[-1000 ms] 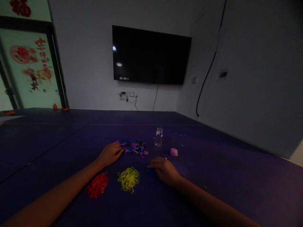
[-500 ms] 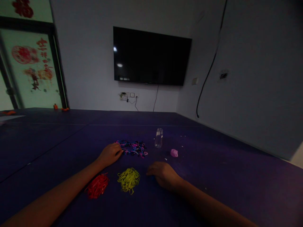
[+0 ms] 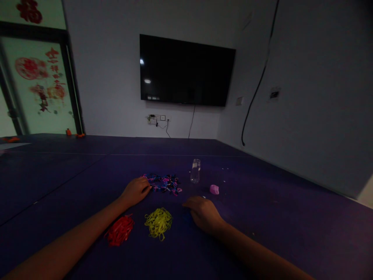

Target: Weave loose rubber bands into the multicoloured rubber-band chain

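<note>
My left hand [image 3: 136, 191] rests at the left edge of a loose pile of small blue, black and pink rubber bands [image 3: 166, 182]. Its thumb and forefinger are closed together at the tips; anything between them is too small to make out. To the right of a heap of yellow-green rubber bands [image 3: 159, 223], my right hand [image 3: 204, 212] hovers low or rests on the table, fingers curled down and together. Something dark blue [image 3: 187, 217] shows faintly under its fingers. A heap of red rubber bands [image 3: 120, 230] lies beside my left forearm.
A clear, open-topped bottle [image 3: 195, 172] stands upright beyond my right hand. Near it lies a crumpled pink lump [image 3: 214, 189]. White scraps dot the dark purple table [image 3: 276, 217]. A television [image 3: 186, 70] hangs on the far wall, with a cable [image 3: 253, 101] to its right.
My right hand has shifted slightly away from me, its fingertips rising a little in view. The left hand and the piles stay as they were.
</note>
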A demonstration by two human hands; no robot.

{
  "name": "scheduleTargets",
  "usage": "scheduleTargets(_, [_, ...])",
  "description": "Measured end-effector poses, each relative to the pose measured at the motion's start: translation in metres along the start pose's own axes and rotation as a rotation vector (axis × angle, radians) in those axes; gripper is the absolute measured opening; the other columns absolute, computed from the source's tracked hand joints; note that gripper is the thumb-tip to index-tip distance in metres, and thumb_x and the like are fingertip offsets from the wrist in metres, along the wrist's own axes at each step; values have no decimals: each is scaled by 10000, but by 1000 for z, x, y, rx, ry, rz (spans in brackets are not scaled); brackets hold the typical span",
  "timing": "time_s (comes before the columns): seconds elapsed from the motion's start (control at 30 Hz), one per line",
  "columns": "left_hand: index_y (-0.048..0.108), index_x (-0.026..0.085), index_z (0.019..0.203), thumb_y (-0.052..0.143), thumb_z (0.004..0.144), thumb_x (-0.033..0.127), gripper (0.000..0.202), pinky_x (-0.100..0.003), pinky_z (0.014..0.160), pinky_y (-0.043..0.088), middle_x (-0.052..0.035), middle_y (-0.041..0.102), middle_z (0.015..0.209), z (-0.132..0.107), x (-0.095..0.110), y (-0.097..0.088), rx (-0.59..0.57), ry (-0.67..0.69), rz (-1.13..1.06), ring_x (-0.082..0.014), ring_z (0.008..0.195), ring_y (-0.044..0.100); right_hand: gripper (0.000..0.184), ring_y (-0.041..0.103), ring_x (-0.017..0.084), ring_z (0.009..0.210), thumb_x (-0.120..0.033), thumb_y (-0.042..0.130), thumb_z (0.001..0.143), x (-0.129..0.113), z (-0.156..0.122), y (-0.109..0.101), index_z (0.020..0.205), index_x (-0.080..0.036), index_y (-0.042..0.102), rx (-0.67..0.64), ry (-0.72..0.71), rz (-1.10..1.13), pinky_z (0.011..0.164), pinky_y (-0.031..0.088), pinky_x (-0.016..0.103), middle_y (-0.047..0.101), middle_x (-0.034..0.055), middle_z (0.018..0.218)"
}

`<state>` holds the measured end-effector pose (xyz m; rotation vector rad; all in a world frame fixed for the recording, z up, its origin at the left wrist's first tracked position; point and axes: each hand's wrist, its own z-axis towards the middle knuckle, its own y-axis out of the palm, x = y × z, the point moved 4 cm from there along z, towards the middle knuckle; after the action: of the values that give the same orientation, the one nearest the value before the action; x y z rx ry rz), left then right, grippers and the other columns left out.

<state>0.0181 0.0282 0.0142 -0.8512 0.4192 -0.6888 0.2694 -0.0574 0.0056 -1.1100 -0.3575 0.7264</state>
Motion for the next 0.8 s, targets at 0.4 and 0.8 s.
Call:
scheduleTargets(0.4, [585,180,729,424,866,138,215,-296,700,455,-43,631,736,0,-1,1,-23,-22,13,-185,742,582,384,634,179,854,-54,431,735,-2,-1,5,976,-200,692,-66,-38,-4,787,475,278,707,56,923])
scheduleTargets(0.8, [630,184,802,380,903,234,275,-303,730,489,-53,679,791,-10,3,-18,127,12,-2,-182,762,620,376,654,175,877,-71,429,756,-16,5,4,991,-201,693,-76,154,20,778,479,253,709,54,975])
